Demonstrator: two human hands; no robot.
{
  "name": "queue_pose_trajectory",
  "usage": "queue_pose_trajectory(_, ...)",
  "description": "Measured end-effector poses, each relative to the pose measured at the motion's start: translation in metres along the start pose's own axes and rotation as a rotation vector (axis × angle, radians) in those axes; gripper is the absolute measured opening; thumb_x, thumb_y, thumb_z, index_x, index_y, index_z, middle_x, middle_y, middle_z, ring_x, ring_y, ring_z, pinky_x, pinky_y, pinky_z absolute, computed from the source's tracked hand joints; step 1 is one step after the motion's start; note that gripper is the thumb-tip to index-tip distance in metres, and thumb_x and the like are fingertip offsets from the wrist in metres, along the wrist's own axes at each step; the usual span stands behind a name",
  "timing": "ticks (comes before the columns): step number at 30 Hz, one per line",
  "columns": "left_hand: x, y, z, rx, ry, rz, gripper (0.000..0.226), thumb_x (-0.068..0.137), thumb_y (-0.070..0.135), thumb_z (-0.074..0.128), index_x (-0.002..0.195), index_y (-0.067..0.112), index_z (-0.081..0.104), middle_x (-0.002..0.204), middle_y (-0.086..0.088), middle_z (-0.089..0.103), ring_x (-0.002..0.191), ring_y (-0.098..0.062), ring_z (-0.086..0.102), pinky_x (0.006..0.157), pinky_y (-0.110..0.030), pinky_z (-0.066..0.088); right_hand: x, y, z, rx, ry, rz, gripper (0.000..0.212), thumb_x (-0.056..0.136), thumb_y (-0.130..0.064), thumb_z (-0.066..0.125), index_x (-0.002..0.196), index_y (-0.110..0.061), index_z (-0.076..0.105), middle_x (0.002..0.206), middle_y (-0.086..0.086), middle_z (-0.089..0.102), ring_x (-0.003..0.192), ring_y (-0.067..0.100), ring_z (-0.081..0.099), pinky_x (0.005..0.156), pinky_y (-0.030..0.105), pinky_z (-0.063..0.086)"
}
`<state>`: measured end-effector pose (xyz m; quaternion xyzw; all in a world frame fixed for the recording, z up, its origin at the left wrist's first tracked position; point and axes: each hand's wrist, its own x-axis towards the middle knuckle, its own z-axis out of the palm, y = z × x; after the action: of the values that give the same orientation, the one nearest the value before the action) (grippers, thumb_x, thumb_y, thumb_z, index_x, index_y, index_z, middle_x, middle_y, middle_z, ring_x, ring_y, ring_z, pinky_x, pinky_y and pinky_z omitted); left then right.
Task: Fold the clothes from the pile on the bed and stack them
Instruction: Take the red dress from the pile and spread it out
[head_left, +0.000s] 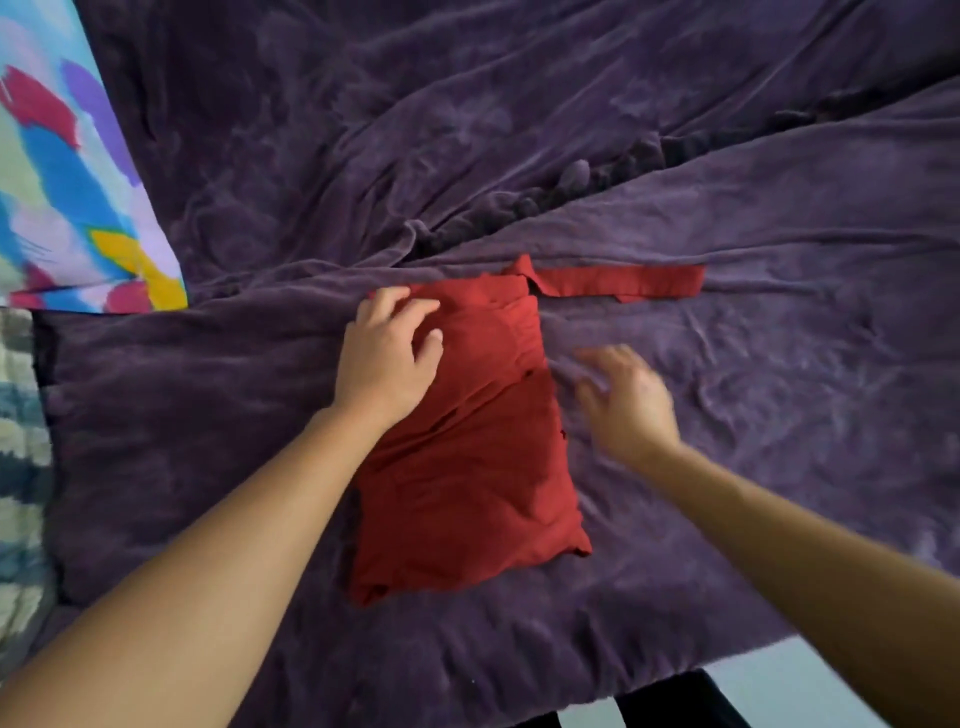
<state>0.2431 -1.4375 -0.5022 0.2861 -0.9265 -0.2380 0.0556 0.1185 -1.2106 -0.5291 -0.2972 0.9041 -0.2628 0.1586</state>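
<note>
Head view
- Red garment (467, 457): soft, matte woven cloth, folded into a rough, rumpled rectangle. It lies on the purple blanket (779, 415) in the middle of the picture.
- Long axis: runs from the near edge of the bed away from the person, leaning slightly to the left at the far end.
- Sleeve (623, 280): a flat, narrow strip that sticks out from the garment's far right corner. It points straight right, across the long axis.
- Near end of the garment: thicker and bunched at the left corner, with a small pointed flap at the right corner.
- Left hand (389, 358): rests on the garment's far left corner. The fingers are spread and slightly bent, lying on the cloth without gripping it.
- Right hand (628, 400): blurred, fingers spread wide and holding nothing, just right of the garment's right edge. Whether it touches the blanket cannot be told.
- Blanket: plush and velvety, creased all over. A bunched ridge (571, 187) runs diagonally beyond the garment.
- Colourful cloth (67, 182): smooth, with bright brush-stroke patches, far left of the garment and beyond it.
- Blue-and-white textile (21, 467): a nubby knit, left of the garment at the edge of the picture.
</note>
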Motion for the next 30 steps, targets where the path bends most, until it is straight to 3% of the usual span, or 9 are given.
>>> queue_pose_trajectory(3, 0.023, 0.002, 0.02, 0.152, -0.243, -0.042, 0.057, 0.09, 0.055, 0.048, 0.143, 0.033, 0.039, 0.153, -0.011, 0.028, 0.139, -0.031, 0.027, 0.109, -0.049, 0.028, 0.071, 0.05, -0.012, -0.129, -0.018, 0.346, 0.044, 0.089, -0.029, 0.057, 0.128, -0.009, 0.051, 0.126, 0.021, 0.055, 0.118, 0.039, 0.052, 0.094, 0.041, 0.042)
queue_pose_trajectory(7, 0.013, -0.011, 0.058, 0.297, -0.479, -0.073, 0.069, 0.09, 0.064, 0.036, 0.15, 0.039, 0.012, 0.159, -0.008, 0.01, 0.145, -0.029, 0.013, 0.113, -0.049, 0.019, 0.134, 0.098, -0.014, 0.034, 0.103, 0.713, 0.078, 0.082, -0.04, 0.069, 0.143, -0.01, 0.029, 0.143, 0.02, 0.038, 0.13, 0.038, 0.042, 0.108, 0.04, 0.035)
queue_pose_trajectory(11, 0.006, -0.027, 0.082, 0.271, -0.49, -0.092, 0.068, 0.091, 0.061, 0.038, 0.15, 0.035, 0.014, 0.158, -0.008, 0.014, 0.143, -0.028, 0.019, 0.113, -0.048, 0.023, 0.156, 0.113, -0.004, 0.307, 0.229, 0.772, 0.063, 0.066, -0.03, 0.08, 0.123, -0.011, 0.06, 0.114, 0.009, 0.067, 0.101, 0.025, 0.065, 0.093, 0.037, 0.052)
queue_pose_trajectory(13, 0.009, -0.031, 0.077, 0.123, -0.446, -0.127, 0.067, 0.09, 0.059, 0.045, 0.149, 0.034, 0.024, 0.155, -0.007, 0.024, 0.14, -0.027, 0.028, 0.112, -0.045, 0.027, 0.146, 0.09, -0.002, 0.407, 0.265, 0.653, 0.045, 0.062, -0.025, 0.075, 0.104, -0.009, 0.072, 0.088, 0.003, 0.069, 0.078, 0.013, 0.062, 0.075, 0.03, 0.054)
queue_pose_trajectory(16, 0.009, -0.047, 0.05, -0.132, -0.222, -0.284, 0.054, 0.093, 0.049, 0.05, 0.139, 0.022, 0.046, 0.139, -0.011, 0.046, 0.128, -0.027, 0.045, 0.108, -0.037, 0.033, 0.093, 0.01, -0.005, 0.49, 0.292, 0.262, 0.014, 0.067, -0.011, 0.07, 0.081, -0.013, 0.068, 0.065, -0.01, 0.056, 0.057, -0.004, 0.046, 0.054, 0.015, 0.037)
queue_pose_trajectory(19, 0.004, -0.075, 0.018, -0.092, -0.11, -0.409, 0.04, 0.094, 0.039, 0.053, 0.122, 0.012, 0.061, 0.117, -0.019, 0.059, 0.111, -0.035, 0.057, 0.098, -0.039, 0.042, 0.012, -0.058, 0.001, 0.523, 0.135, -0.114, 0.022, 0.07, -0.004, 0.062, 0.088, -0.016, 0.067, 0.078, -0.009, 0.06, 0.067, -0.004, 0.05, 0.063, 0.013, 0.04)
queue_pose_trajectory(22, -0.003, -0.093, -0.007, 0.011, -0.102, -0.395, 0.028, 0.092, 0.031, 0.057, 0.106, 0.009, 0.068, 0.103, -0.019, 0.064, 0.099, -0.037, 0.062, 0.089, -0.041, 0.046, -0.058, -0.062, 0.032, 0.258, -0.135, -0.359, 0.029, 0.07, -0.011, 0.053, 0.095, -0.017, 0.065, 0.093, -0.003, 0.06, 0.086, 0.016, 0.057, 0.07, 0.027, 0.049)
queue_pose_trajectory(27, 0.003, -0.064, -0.014, 0.024, -0.045, -0.07, 0.044, 0.089, 0.042, 0.053, 0.113, 0.006, 0.065, 0.108, -0.017, 0.061, 0.104, -0.035, 0.058, 0.093, -0.039, 0.043, -0.127, -0.029, 0.068, -0.086, -0.342, -0.357, 0.047, 0.07, -0.025, 0.043, 0.111, -0.024, 0.067, 0.115, -0.005, 0.061, 0.096, 0.022, 0.061, 0.067, 0.035, 0.054)
queue_pose_trajectory(30, 0.023, -0.02, -0.008, 0.099, -0.174, 0.222, 0.065, 0.08, 0.057, 0.058, 0.132, 0.02, 0.054, 0.136, -0.012, 0.047, 0.127, -0.029, 0.043, 0.107, -0.042, 0.035, -0.13, -0.026, 0.051, 0.025, -0.185, -0.224, 0.028, 0.086, -0.04, 0.051, 0.104, -0.03, 0.07, 0.119, -0.008, 0.06, 0.104, 0.017, 0.057, 0.076, 0.04, 0.052)
